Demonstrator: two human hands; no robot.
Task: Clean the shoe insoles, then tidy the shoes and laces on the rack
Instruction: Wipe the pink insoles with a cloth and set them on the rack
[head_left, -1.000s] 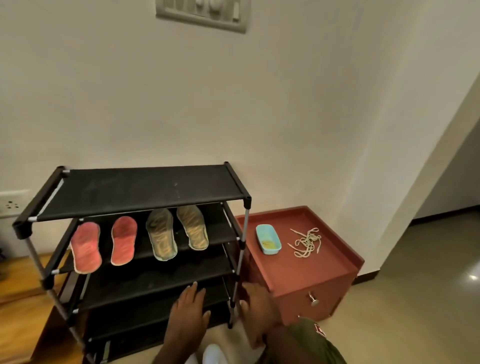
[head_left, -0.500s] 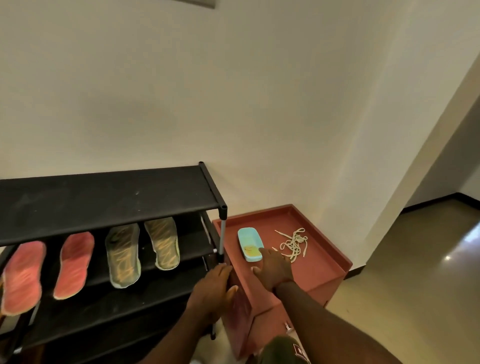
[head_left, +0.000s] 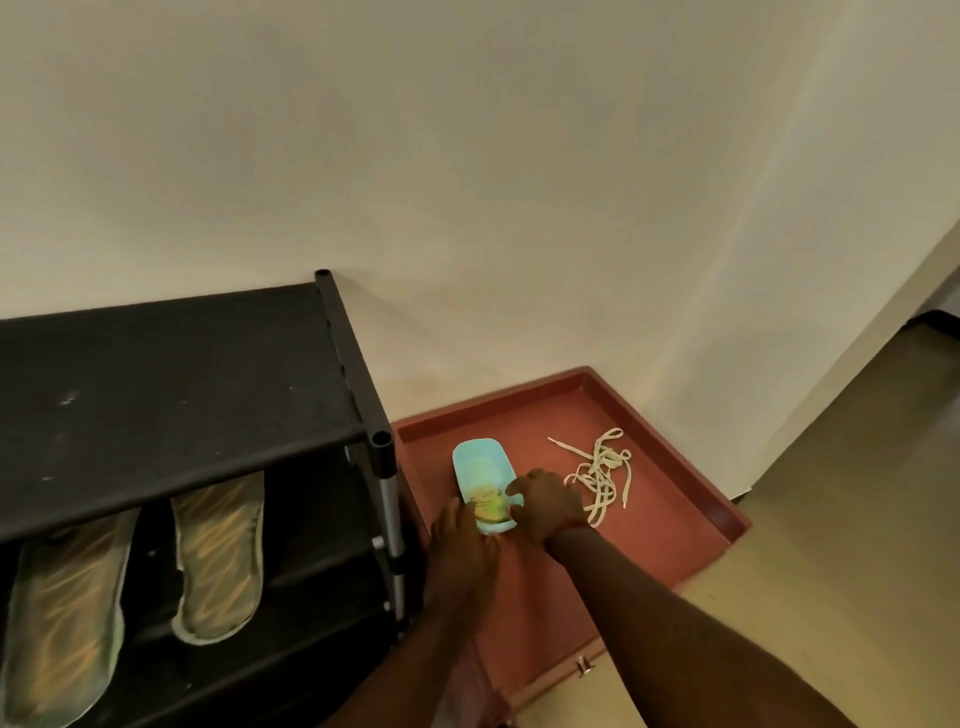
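A small light-blue dish (head_left: 480, 462) holding a yellow-green sponge (head_left: 488, 504) sits on the red cabinet top (head_left: 670, 525). My right hand (head_left: 548, 504) curls over the dish's right near edge, thumb at the sponge. At the dish's near left corner, my left hand (head_left: 460, 545) touches it with fingers extended. A tangle of cream laces (head_left: 602, 470) lies just right of my right hand. Two green-yellow insoles (head_left: 218, 556) (head_left: 62, 618) lean on the second shelf of the black shoe rack (head_left: 182, 395).
The rack's front right post (head_left: 387, 514) stands close to the left of my left hand. A raised rim runs around the cabinet, with a drawer knob (head_left: 583, 665) on its front. The wall lies behind and tiled floor (head_left: 831, 519) to the right.
The view has swung right and down toward the cabinet. My left hand left the rack post and reached the dish. My right hand moved onto the dish's right edge.
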